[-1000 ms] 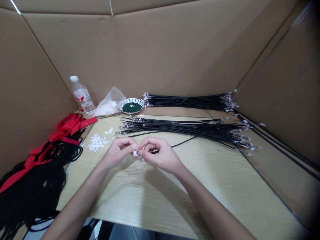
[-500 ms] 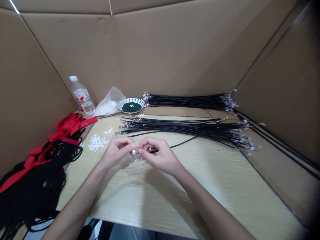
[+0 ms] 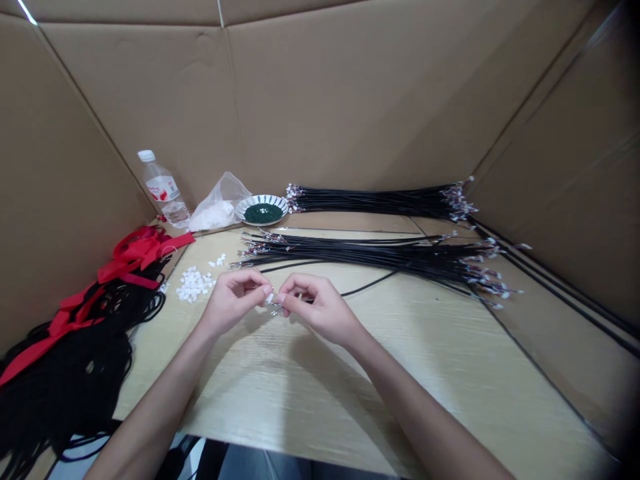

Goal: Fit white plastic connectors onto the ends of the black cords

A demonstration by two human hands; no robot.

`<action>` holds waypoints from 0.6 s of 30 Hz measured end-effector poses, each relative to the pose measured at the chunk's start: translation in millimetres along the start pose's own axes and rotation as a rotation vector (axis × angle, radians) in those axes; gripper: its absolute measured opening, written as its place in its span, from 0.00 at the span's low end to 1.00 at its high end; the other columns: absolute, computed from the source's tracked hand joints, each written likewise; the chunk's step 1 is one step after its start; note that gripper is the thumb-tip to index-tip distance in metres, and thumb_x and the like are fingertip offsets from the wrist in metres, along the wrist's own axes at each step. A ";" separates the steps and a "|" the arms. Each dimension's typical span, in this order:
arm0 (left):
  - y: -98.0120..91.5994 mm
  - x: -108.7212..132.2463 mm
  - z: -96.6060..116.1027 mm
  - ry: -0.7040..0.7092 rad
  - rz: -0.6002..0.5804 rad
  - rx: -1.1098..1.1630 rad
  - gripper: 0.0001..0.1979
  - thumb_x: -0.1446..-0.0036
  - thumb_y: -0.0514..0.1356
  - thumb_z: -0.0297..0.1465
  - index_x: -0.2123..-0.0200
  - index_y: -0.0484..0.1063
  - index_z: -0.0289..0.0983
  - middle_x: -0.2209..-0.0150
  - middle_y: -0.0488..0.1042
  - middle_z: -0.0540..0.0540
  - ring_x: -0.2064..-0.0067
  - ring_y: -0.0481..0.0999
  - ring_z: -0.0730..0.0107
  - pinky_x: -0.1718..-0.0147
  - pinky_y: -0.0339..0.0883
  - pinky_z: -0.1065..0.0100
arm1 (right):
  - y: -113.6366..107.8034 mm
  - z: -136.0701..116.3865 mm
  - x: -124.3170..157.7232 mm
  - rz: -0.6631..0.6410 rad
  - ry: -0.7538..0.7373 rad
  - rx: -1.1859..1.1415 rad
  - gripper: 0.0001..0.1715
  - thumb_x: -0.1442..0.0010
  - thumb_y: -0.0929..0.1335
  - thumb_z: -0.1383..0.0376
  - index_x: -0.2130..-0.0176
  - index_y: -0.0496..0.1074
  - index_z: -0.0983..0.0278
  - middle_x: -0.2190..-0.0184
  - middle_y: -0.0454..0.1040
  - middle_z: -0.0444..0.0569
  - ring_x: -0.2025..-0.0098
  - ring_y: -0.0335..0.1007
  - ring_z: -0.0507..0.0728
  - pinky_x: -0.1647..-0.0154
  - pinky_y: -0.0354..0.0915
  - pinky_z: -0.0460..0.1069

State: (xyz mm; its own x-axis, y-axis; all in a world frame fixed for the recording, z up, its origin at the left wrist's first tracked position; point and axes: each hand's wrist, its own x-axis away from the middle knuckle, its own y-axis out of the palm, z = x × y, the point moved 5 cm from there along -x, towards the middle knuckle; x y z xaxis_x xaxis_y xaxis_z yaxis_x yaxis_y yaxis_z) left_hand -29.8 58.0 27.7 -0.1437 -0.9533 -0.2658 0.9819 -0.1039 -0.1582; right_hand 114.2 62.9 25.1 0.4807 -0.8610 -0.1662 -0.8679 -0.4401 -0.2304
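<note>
My left hand (image 3: 237,298) pinches a small white connector housing (image 3: 269,299) between thumb and forefinger. Close by on its right, my right hand (image 3: 313,303) is closed on the thin wire ends of a black cable (image 3: 367,289). The cable runs from behind my right hand back toward the bundle of black cables (image 3: 360,251). The fingertips of both hands almost meet at the connector, and fingers partly hide the wires. A few loose wire ends show below the connector. Left of my left hand lies a pile of white connectors (image 3: 194,285) on the table.
Farther back sit a second cable bundle (image 3: 375,201), a plate (image 3: 245,217) of green granules, a plastic bag (image 3: 213,210) and a water bottle (image 3: 167,193). Black cords (image 3: 75,373) with red ribbon (image 3: 140,247) fill the left side. Cardboard walls (image 3: 350,93) surround the table.
The white connector has tilted and shifted slightly up between my left fingertips. My right fingers have turned a little, and the black cable end beside them is now more hidden.
</note>
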 end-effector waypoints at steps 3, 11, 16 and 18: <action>0.0 0.2 2.0 0.027 0.023 -0.051 0.09 0.52 0.65 0.33 0.77 0.72 0.33 0.79 0.71 0.49 0.78 0.68 0.76 0.78 0.62 0.74 | -0.4 -0.8 -0.1 0.028 -0.020 0.023 0.07 0.44 0.66 0.64 0.72 0.69 0.66 0.79 0.71 0.45 0.77 0.66 0.51 0.75 0.60 0.45; 0.2 1.1 6.0 0.071 0.049 -0.156 0.10 0.50 0.63 0.33 0.78 0.70 0.34 0.79 0.67 0.51 0.77 0.63 0.77 0.78 0.57 0.74 | -1.1 -7.7 0.6 0.123 -0.160 0.153 0.02 0.45 0.66 0.67 0.70 0.69 0.64 0.76 0.71 0.44 0.73 0.65 0.50 0.73 0.59 0.44; 1.6 0.8 3.0 0.046 0.045 -0.144 0.11 0.50 0.62 0.35 0.78 0.68 0.34 0.80 0.64 0.53 0.79 0.61 0.78 0.79 0.54 0.75 | -0.7 -4.1 -0.2 0.130 -0.141 0.193 0.05 0.45 0.66 0.67 0.72 0.70 0.65 0.77 0.70 0.43 0.74 0.63 0.50 0.73 0.59 0.44; 1.9 0.8 1.4 0.036 0.047 -0.132 0.11 0.49 0.62 0.35 0.78 0.68 0.34 0.81 0.63 0.54 0.79 0.60 0.78 0.80 0.53 0.75 | 0.1 -3.4 -0.6 0.122 -0.122 0.178 0.07 0.44 0.66 0.67 0.73 0.70 0.65 0.77 0.70 0.43 0.74 0.63 0.50 0.72 0.59 0.44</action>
State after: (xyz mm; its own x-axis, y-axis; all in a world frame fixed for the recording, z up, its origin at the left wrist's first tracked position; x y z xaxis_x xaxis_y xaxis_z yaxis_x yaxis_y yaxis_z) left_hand -27.9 56.7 28.5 -0.1049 -0.9452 -0.3093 0.9633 -0.0194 -0.2676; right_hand 113.4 62.4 28.5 0.3948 -0.8632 -0.3148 -0.8898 -0.2739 -0.3650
